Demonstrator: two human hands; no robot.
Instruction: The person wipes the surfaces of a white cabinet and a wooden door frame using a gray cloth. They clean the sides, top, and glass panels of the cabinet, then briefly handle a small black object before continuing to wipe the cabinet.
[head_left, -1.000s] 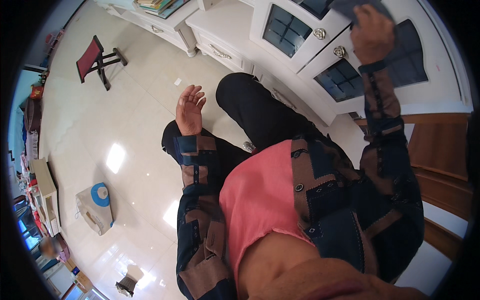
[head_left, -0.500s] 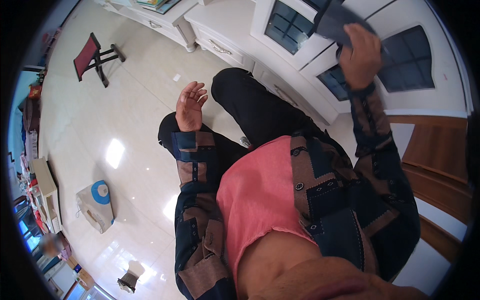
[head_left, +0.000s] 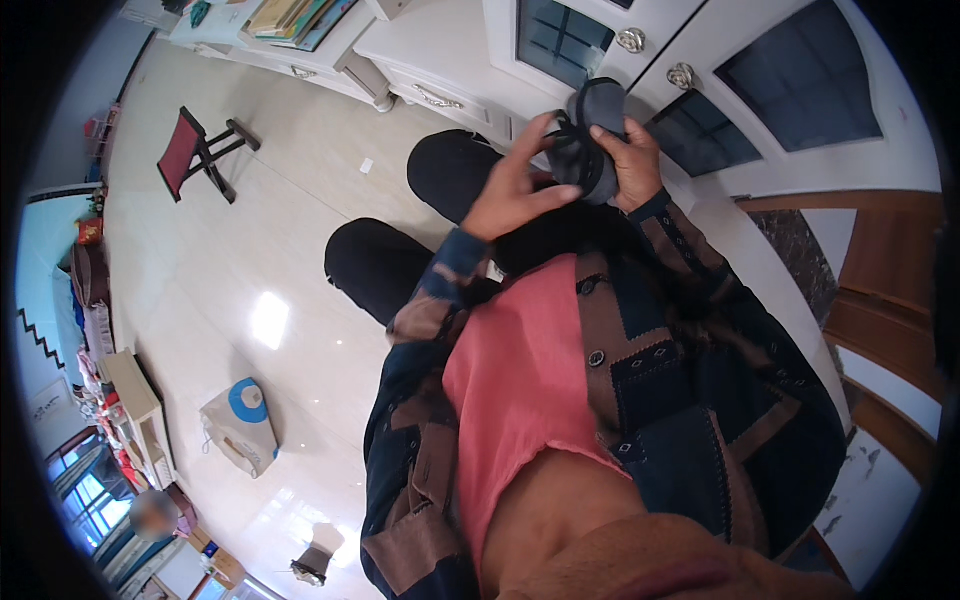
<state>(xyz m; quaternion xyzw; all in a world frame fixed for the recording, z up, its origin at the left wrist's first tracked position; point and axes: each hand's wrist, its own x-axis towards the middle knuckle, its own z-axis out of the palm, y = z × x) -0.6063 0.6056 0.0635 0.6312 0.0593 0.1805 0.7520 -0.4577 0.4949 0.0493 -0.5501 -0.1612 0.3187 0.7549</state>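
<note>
A dark shoe (head_left: 567, 150), with black laces or straps and a grey sole-shaped face, is held up over my right thigh. My right hand (head_left: 637, 168) is closed on its grey side, with the thumb laid across it. From the other side my left hand (head_left: 510, 198) grips the black part, thumb low and fingers high. Some of the fingertips are hidden behind the shoe.
White cabinet doors (head_left: 660, 45) with dark panes and silver knobs stand just beyond the shoe. Drawers (head_left: 430, 75) bear books (head_left: 290, 20). On the tiled floor are a red folding stool (head_left: 185, 155), a paper bag (head_left: 243, 430) and a basket (head_left: 310, 567). Another person (head_left: 160, 515) is far left.
My right hand has brought the shoe down and left from the cabinet doors to my lap. My left hand has moved right from over the left knee and taken hold of it.
</note>
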